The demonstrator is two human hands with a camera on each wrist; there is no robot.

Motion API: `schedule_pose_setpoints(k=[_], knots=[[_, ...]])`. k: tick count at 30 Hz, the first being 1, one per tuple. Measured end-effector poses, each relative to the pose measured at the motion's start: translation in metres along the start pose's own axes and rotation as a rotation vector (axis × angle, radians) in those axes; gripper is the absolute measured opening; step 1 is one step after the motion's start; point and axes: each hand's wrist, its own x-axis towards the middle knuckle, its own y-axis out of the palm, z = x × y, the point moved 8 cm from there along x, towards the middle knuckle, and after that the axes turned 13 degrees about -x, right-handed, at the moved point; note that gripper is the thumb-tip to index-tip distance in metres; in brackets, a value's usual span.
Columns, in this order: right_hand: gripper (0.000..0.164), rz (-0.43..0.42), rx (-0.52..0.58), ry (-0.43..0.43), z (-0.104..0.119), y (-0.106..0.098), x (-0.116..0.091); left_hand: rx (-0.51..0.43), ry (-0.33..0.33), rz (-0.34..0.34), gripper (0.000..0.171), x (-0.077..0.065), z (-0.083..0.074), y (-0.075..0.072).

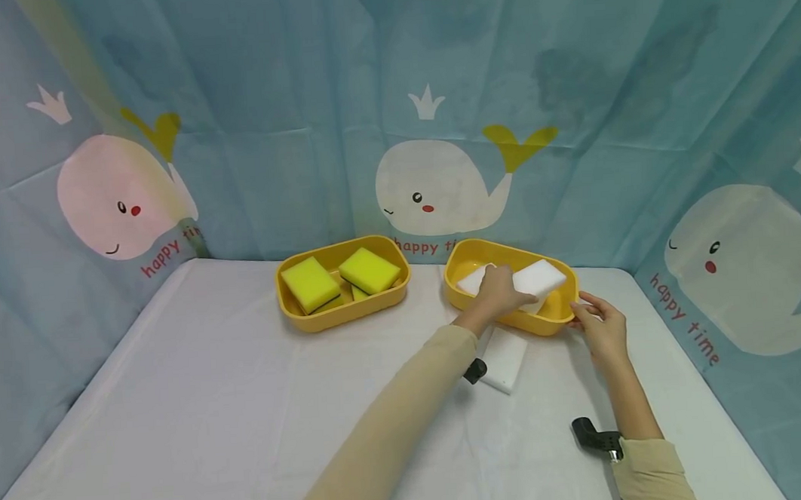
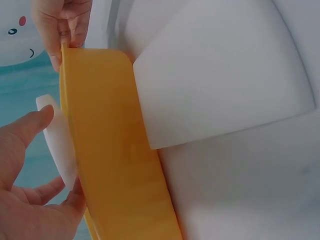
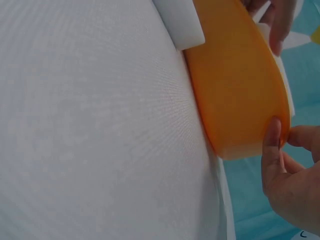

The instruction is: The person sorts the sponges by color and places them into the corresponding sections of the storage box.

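A yellow plastic tray (image 1: 554, 319) stands at the back right with white sponges (image 1: 540, 277) in it. My left hand (image 1: 499, 294) reaches over its near wall and holds a white sponge (image 2: 61, 145) between thumb and fingers; part of the tray's inside is hidden behind this hand. At the tray's right end, my right hand (image 1: 602, 326) pinches the rim, thumb against the outer wall, as the right wrist view shows (image 3: 295, 185). Another white sponge (image 1: 504, 359) lies flat on the table just in front of the tray.
A second yellow tray (image 1: 339, 317) stands to the left, holding several yellow-green sponges (image 1: 312, 283) with dark undersides. A white cloth covers the table (image 1: 178, 413). Behind it hangs a blue curtain (image 1: 286, 135) printed with whales. A black wrist camera (image 1: 595, 436) sits at the right sleeve.
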Motion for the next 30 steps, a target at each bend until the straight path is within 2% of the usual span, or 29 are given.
schedule_pose_setpoints(k=[5, 11, 14, 19, 26, 30], knots=[[0.05, -0.001, -0.006, 0.002, 0.002, 0.0, -0.001, -0.007, -0.029, -0.01, 0.052, 0.0, 0.001, 0.002], [0.05, 0.0, -0.007, 0.004, 0.002, 0.001, -0.002, 0.008, -0.028, 0.0, 0.055, 0.0, 0.003, 0.004], [0.05, -0.001, -0.001, 0.0, 0.002, 0.0, -0.002, 0.003, -0.017, 0.0, 0.053, 0.003, 0.007, 0.006], [0.05, -0.006, 0.004, -0.002, 0.002, 0.0, -0.002, -0.067, 0.007, 0.027, 0.045, -0.001, 0.009, 0.004], [0.05, -0.009, -0.003, 0.006, 0.001, 0.0, -0.001, -0.111, 0.038, 0.044, 0.061, -0.005, 0.012, 0.001], [0.051, -0.006, 0.001, 0.009, 0.001, 0.0, -0.001, -0.123, 0.088, 0.062, 0.063, -0.01, 0.01, -0.004]])
